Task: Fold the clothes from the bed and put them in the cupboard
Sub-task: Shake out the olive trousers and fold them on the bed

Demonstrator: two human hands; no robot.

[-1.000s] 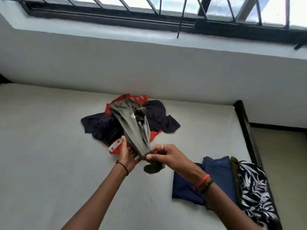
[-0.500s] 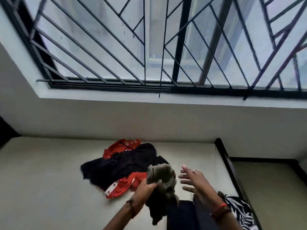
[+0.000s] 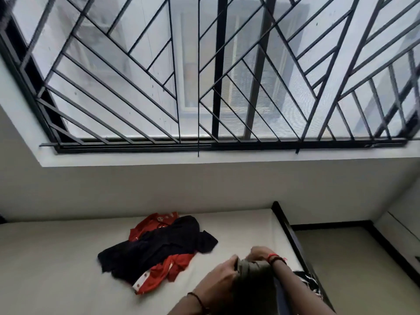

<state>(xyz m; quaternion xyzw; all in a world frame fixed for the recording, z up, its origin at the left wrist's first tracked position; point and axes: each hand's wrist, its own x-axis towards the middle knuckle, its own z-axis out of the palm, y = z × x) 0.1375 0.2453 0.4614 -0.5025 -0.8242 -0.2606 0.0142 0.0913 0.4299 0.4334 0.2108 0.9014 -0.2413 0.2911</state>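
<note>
So this is mid-job, nowhere near finished. Both hands are on one olive-grey garment [image 3: 250,269], held up in the air just right of the loose pile. The left hand [image 3: 223,272] has its fingers curled round the cloth's near edge, and the right hand [image 3: 259,254] is bunched into a grip on the top of it. It looks scrunched rather than flat, so I'd say the fold on this one has barely started.

The pile sits mid-bed [image 3: 45,258]: a dark navy garment [image 3: 159,246] sprawled over a red shirt [image 3: 175,266] with white trim, both clearly unfolded.

Further right of the pile, past the hands and hard against the bed's edge, there's a black-and-white leaf-print piece [image 3: 304,280] that looks already folded, though most of it is hidden behind the right arm.

My read: at least one item is folded, one is in hand and two are waiting. No cupboard is in view, so the putting-away part seems to be all still to do.
</note>
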